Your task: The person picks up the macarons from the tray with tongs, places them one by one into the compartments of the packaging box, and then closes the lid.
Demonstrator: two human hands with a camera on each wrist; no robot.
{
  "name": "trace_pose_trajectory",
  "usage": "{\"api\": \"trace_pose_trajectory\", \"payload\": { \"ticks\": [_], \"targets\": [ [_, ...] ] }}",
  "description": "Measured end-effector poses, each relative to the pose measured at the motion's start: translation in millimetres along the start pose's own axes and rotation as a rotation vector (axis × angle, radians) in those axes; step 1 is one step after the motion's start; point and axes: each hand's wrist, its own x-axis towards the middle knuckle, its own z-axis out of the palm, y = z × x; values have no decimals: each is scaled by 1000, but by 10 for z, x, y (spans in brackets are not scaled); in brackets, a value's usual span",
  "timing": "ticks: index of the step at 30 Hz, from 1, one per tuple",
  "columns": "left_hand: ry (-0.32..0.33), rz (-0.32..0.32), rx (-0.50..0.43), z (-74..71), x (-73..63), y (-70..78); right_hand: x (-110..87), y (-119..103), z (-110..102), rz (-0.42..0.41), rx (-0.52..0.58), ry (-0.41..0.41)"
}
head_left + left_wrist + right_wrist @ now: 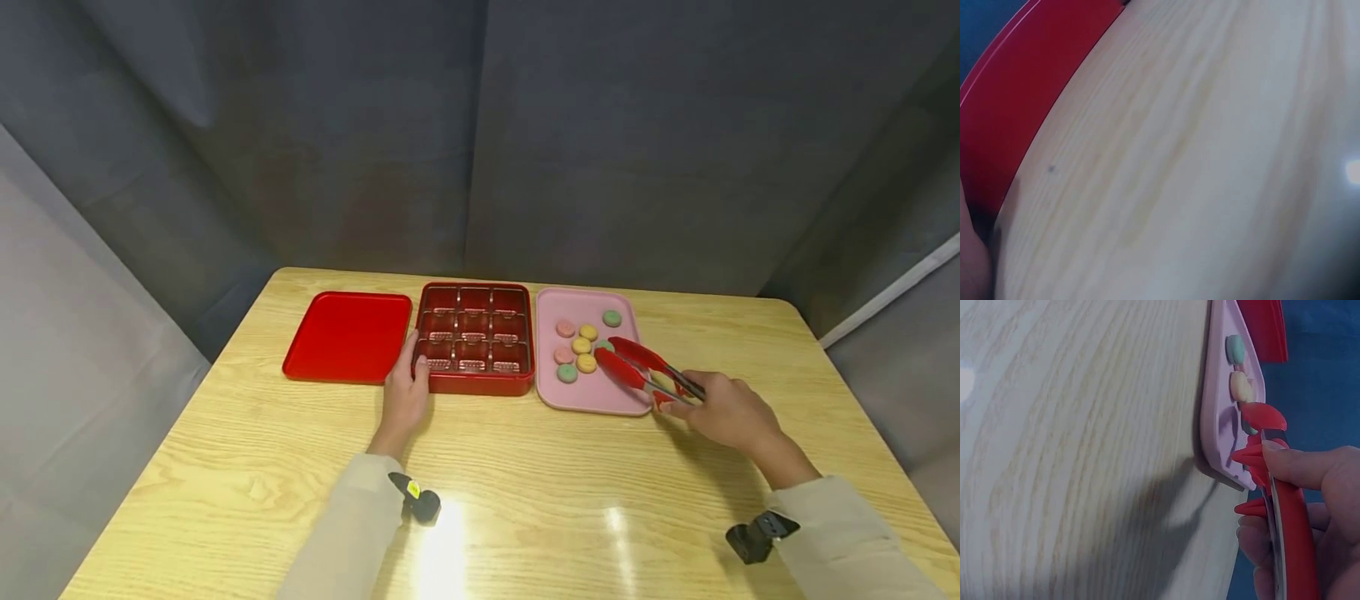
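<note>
My right hand (731, 412) grips a pair of red-and-metal tongs (624, 372) by the handles. Their red tips are spread over the right part of a pink tray (553, 390), with a green macaron (604, 345) at the gap between them. Whether the tips touch it cannot be made out. Several more pink, yellow (587, 363) and green macarons lie on the tray. Left of it stands a red box (480, 384) with a clear divided insert. My left hand (406, 398) rests against the box's front left corner, fingers straight along its side and thumb at the front.
A flat red lid (351, 337) lies left of the box, with my left fingers in the gap between them. Everything stands toward the back of a light wooden table (540, 492). Grey curtains (480, 142) hang behind and at both sides.
</note>
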Motion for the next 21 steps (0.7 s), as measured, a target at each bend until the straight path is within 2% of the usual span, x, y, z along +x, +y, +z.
{"api": "trace_pose_trajectory", "payload": {
  "ticks": [9,21],
  "targets": [
    [5,-6,-22,24,1,-43,-10,-134,-43,-53,1,33],
    [3,-2,-17,20,-1,-58,-61,-504,-121,-124,24,52]
  ]
}}
